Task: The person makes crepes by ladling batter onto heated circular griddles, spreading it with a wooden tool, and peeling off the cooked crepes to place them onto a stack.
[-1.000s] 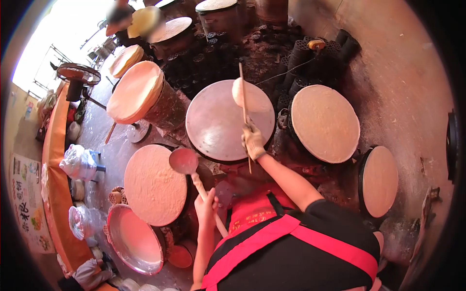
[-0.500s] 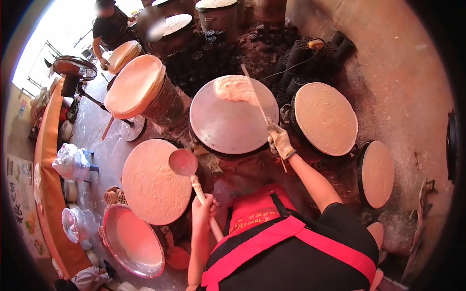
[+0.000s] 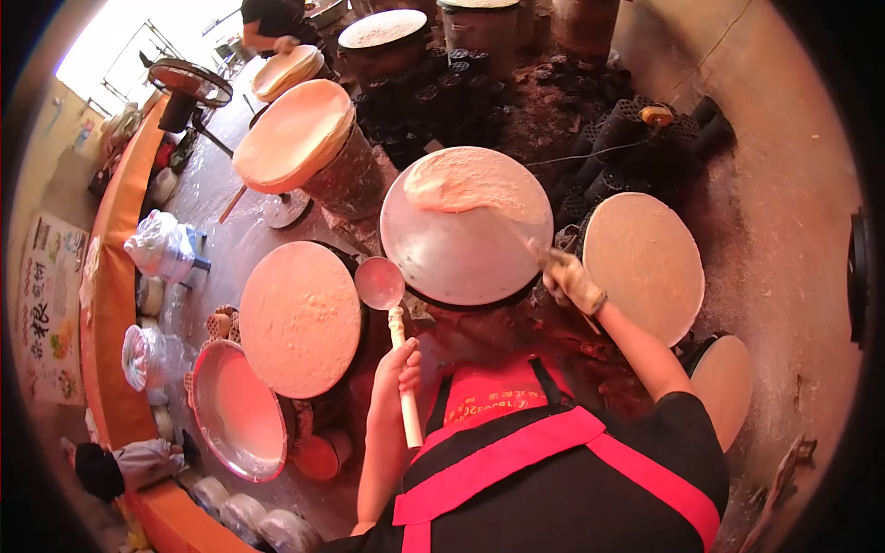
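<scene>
1. As seen from the far left, beside the orange-covered table (image 3: 112,323): a printed poster (image 3: 53,304) on the wall, then a plastic-wrapped bundle (image 3: 162,245) on a blue stool, with the black fan (image 3: 189,85) beyond.

2. Next, low down, a basin (image 3: 258,461) of pale batter, pinkish at the rim. Just beside it, up and to the right, the left-side griddle (image 3: 300,318), coated with a rough, round layer. Farther off, a stack of thin rounds (image 3: 295,136) on a drum and, beyond that, another person's hand (image 3: 286,43) over a smaller stack (image 3: 288,74).

3. Fingers of the left hand (image 3: 404,365) wrapped around the pale handle of a ladle (image 3: 381,283); bowl of the ladle raised, between the left-side griddle and the middle one.

4. At the centre, the middle griddle (image 3: 447,260): lumpy spread batter (image 3: 475,182) across the far part, bare grey metal nearer the body.

5. Closed around a thin stick (image 3: 516,230), the gloved right hand (image 3: 573,281), off the middle griddle's right edge; stick slanting over the plate towards the lower edge of the batter, blurred, with contact impossible to tell. Behind, dark piled briquettes (image 3: 616,138).

6. Farther right, the right-side griddle (image 3: 645,265), fully coated, then another coated round (image 3: 725,382) partly behind the black sleeve (image 3: 687,424).
</scene>
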